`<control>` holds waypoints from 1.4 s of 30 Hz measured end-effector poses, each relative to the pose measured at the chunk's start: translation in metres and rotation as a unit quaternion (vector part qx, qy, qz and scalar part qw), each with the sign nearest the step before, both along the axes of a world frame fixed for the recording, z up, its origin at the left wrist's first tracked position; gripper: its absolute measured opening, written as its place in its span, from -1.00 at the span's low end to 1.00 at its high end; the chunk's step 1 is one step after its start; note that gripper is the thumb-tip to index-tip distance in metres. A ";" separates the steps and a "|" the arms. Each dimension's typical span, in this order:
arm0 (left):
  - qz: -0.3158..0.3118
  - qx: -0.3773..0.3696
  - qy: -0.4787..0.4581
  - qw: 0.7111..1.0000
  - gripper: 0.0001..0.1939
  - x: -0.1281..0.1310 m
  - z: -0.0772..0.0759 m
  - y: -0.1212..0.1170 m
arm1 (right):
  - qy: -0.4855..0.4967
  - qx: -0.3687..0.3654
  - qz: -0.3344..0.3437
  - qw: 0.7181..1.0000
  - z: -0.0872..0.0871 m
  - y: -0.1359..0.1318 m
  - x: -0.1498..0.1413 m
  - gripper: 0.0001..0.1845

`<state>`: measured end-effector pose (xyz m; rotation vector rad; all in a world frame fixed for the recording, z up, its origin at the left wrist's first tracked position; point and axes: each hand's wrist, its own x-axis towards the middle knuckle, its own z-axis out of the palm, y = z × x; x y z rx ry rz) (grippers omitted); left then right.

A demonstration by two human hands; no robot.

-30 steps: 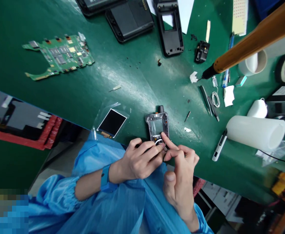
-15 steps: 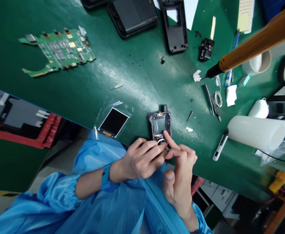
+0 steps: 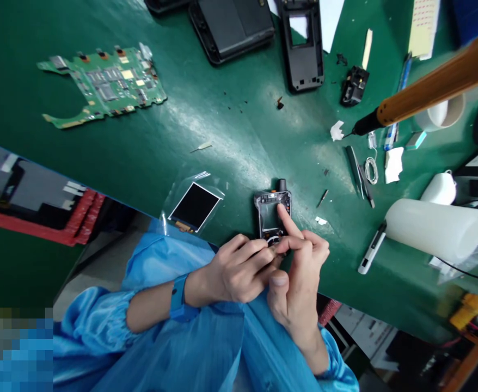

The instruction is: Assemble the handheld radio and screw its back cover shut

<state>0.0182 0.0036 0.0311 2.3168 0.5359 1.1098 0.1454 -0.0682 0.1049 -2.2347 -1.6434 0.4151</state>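
Note:
At the table's near edge is a small handheld radio (image 3: 269, 216) with a dark housing, a black stub on top, an orange part beside it and a glassy screen. My left hand (image 3: 241, 268) is closed round its lower end, hiding that part. My right hand (image 3: 302, 277) has its index finger stretched onto the screen's right side. Its thumb stands apart, and another finger bends to the left hand's fingertips. To the left, a loose display panel (image 3: 195, 207) lies on clear film.
A green circuit board (image 3: 112, 84) lies at the far left. Black housings (image 3: 233, 30) stand at the back. An orange screwdriver (image 3: 427, 81) slants in from the right. Tweezers (image 3: 360, 177), a white roll (image 3: 435, 228) and a utility knife (image 3: 372, 249) lie to the right.
My right index finger has slid up the screen, away from my left fingers. The view has shifted slightly, so the table things appear a little further right.

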 end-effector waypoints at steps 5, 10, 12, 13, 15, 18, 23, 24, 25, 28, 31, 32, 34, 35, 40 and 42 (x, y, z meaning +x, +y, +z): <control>-0.006 -0.004 -0.002 1.000 -0.59 0.000 0.000 0.001 | 0.009 0.003 0.002 1.000 -0.001 0.001 0.003 -0.36; -0.001 -0.007 -0.007 1.000 -0.54 0.000 -0.002 -0.002 | 0.005 0.012 0.019 1.000 -0.004 -0.002 0.007 -0.33; -0.002 -0.007 -0.006 1.000 -0.55 0.000 -0.003 -0.003 | -0.008 0.014 0.034 0.999 -0.006 -0.002 0.009 -0.33; -0.002 -0.006 -0.004 1.000 -0.56 0.000 -0.004 -0.004 | -0.015 0.014 0.039 0.999 -0.007 -0.002 0.009 -0.33; -0.001 -0.005 -0.003 1.000 -0.55 0.000 -0.005 -0.004 | -0.029 0.011 0.043 0.999 -0.007 -0.001 0.010 -0.32; 0.002 -0.007 -0.013 1.000 -0.51 0.000 -0.006 -0.004 | -0.053 -0.003 0.044 0.998 -0.004 0.001 0.009 -0.30; -0.008 -0.014 -0.011 1.000 -0.44 -0.001 -0.007 -0.004 | -0.116 -0.028 0.085 0.989 0.005 0.007 0.009 -0.34; -0.011 -0.014 -0.009 1.000 -0.43 -0.001 -0.007 -0.003 | -0.128 -0.027 0.094 0.987 0.006 0.008 0.010 -0.38; -0.014 -0.013 -0.008 1.000 -0.43 -0.001 -0.007 -0.003 | -0.136 -0.024 0.103 0.985 0.006 0.009 0.011 -0.42; -0.011 -0.008 -0.003 1.000 -0.46 -0.002 -0.005 -0.003 | -0.134 -0.019 0.112 0.984 0.005 0.010 0.015 -0.46; -0.005 0.003 0.011 1.000 -0.52 -0.003 -0.002 -0.003 | -0.107 0.001 0.097 0.990 0.001 0.007 0.017 -0.40; -0.003 0.005 0.017 1.000 -0.54 -0.004 0.000 -0.003 | -0.096 0.016 0.083 0.992 0.000 0.006 0.017 -0.39; 0.005 0.003 0.024 1.000 -0.57 -0.006 0.004 -0.003 | -0.074 0.054 0.056 0.994 -0.002 0.003 0.017 -0.41; 0.008 0.001 0.026 1.000 -0.58 -0.007 0.006 -0.003 | -0.065 0.069 0.050 0.994 -0.003 0.002 0.018 -0.42; 0.015 0.002 0.039 0.999 -0.61 -0.013 0.009 -0.002 | -0.073 0.075 0.101 0.989 -0.003 0.003 0.025 -0.44; 0.026 0.010 0.037 0.999 -0.64 -0.017 0.008 0.000 | -0.084 0.072 0.123 0.986 -0.003 0.005 0.028 -0.46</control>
